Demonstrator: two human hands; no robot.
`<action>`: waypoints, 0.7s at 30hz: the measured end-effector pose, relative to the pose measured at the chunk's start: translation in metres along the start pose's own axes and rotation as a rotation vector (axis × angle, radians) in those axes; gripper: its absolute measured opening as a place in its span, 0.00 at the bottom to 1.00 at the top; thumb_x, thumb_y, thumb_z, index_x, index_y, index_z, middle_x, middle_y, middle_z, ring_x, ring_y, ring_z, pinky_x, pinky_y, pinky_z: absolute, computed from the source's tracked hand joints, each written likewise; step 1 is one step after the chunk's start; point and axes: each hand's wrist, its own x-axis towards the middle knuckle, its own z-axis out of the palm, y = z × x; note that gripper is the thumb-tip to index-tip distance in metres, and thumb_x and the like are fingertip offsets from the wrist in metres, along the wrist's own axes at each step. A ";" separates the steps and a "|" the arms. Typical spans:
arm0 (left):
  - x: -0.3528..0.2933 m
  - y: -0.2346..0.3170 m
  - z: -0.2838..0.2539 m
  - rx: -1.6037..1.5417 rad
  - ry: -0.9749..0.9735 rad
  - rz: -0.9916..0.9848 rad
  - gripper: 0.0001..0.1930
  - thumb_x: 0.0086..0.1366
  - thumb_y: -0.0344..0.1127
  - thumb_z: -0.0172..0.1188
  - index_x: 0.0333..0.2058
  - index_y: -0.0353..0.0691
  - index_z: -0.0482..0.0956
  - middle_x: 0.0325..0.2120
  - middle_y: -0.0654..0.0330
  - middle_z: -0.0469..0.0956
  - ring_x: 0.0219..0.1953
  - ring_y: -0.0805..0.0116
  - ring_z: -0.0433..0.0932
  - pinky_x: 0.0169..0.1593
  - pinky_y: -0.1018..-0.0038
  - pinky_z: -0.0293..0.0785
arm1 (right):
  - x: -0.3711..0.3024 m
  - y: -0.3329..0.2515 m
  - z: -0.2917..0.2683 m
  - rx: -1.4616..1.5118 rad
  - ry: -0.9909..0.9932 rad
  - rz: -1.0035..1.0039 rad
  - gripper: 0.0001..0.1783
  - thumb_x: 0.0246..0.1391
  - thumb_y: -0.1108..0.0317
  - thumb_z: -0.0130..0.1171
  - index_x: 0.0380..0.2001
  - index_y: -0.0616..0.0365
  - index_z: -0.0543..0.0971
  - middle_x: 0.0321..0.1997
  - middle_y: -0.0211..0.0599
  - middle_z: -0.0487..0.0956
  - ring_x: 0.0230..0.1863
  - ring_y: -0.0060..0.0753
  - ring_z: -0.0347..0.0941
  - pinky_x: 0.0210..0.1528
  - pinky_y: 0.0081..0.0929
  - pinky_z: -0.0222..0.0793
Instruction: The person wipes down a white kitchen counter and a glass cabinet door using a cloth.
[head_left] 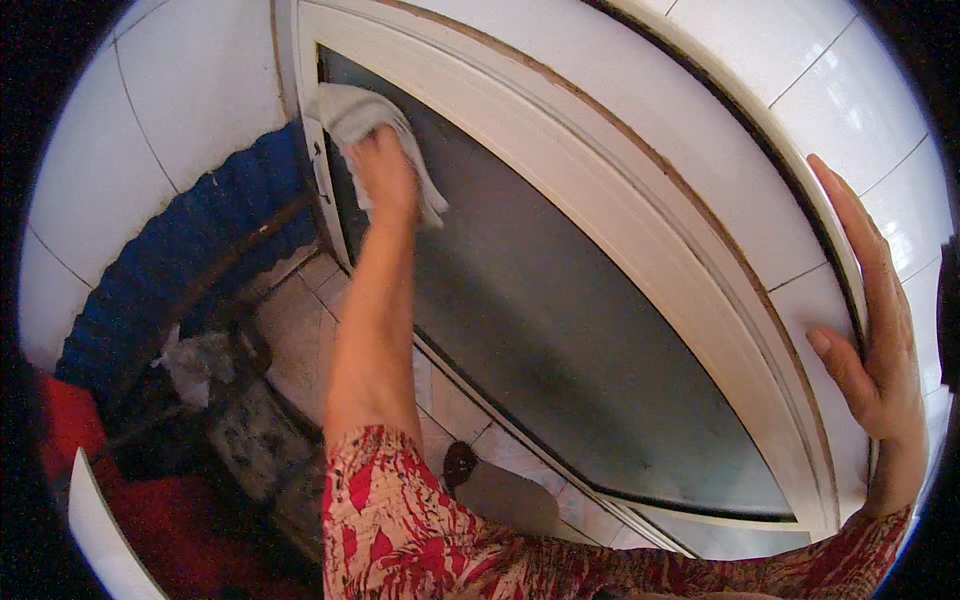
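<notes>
My left hand [385,178] is pressing a whitish-grey cloth [365,112] against the upper left end of a dark glass pane [560,320]. Its fingers are bunched into the cloth and slightly blurred, and folds hang down past the wrist. A cream frame [560,150] surrounds the pane. Over at the far right, my right hand [875,330] rests on the edge of the tiled wall, holding nothing. Its fingers stretch upward and the thumb is spread to the left.
White tiles [200,75] cover the wall at left, above a blue corrugated sheet [215,215]. A crumpled clear plastic bag [200,365] lies among dark things at lower left, near a red surface [190,520]. Floor tiles [295,335] show below the frame. A small handle [320,170] is on the frame's left side.
</notes>
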 end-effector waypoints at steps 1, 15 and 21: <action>-0.035 0.005 0.000 0.040 -0.006 -0.012 0.30 0.64 0.45 0.51 0.58 0.28 0.66 0.64 0.41 0.58 0.65 0.41 0.57 0.67 0.57 0.49 | 0.000 -0.001 0.000 -0.015 -0.009 0.010 0.45 0.46 0.57 0.59 0.69 0.48 0.58 0.73 0.43 0.57 0.74 0.46 0.49 0.73 0.47 0.45; -0.107 0.020 -0.027 0.348 -0.390 -0.041 0.28 0.66 0.41 0.46 0.60 0.29 0.61 0.63 0.41 0.58 0.63 0.43 0.59 0.66 0.57 0.51 | -0.008 -0.007 -0.002 0.108 0.010 0.047 0.43 0.50 0.55 0.59 0.68 0.56 0.58 0.72 0.49 0.56 0.74 0.47 0.49 0.73 0.45 0.44; -0.025 -0.024 -0.042 -0.117 -0.084 -0.573 0.28 0.70 0.43 0.38 0.62 0.28 0.58 0.65 0.44 0.54 0.64 0.45 0.57 0.67 0.62 0.50 | 0.004 -0.022 -0.018 0.055 -0.009 0.133 0.44 0.51 0.55 0.60 0.69 0.57 0.57 0.73 0.48 0.56 0.74 0.46 0.49 0.74 0.43 0.44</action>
